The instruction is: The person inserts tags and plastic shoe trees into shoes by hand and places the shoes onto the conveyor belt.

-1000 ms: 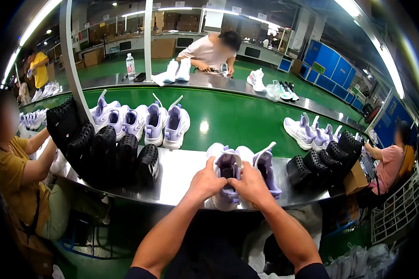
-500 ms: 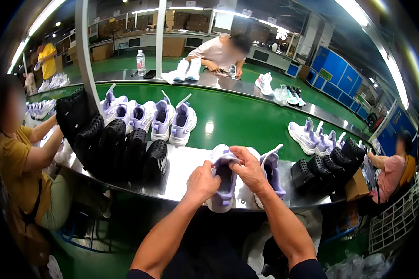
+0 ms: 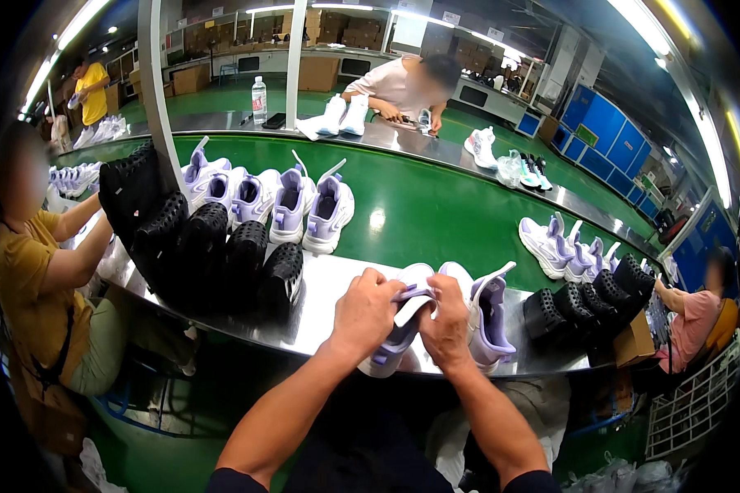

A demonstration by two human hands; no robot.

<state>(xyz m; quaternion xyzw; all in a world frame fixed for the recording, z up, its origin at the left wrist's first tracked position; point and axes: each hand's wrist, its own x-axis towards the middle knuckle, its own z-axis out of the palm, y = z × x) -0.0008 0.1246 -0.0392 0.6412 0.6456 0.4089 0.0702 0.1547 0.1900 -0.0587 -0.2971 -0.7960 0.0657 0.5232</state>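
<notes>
From my remote seat, I saw a long, shiny grey metal tabletop (image 3: 327,297) bending through the fisheye view beside a flat, glossy green strip (image 3: 436,222). Beyond them I made out a smooth green floor (image 3: 483,123) and, to the right, a large blue panelled cabinet (image 3: 608,135). Stacked brown cardboard boxes (image 3: 358,35) filled the dim background, while long white tube lights (image 3: 700,127) glowed overhead.

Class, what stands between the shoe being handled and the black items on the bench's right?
The head view shows a second white-and-lilac shoe between the handled shoe and the black items.
</notes>
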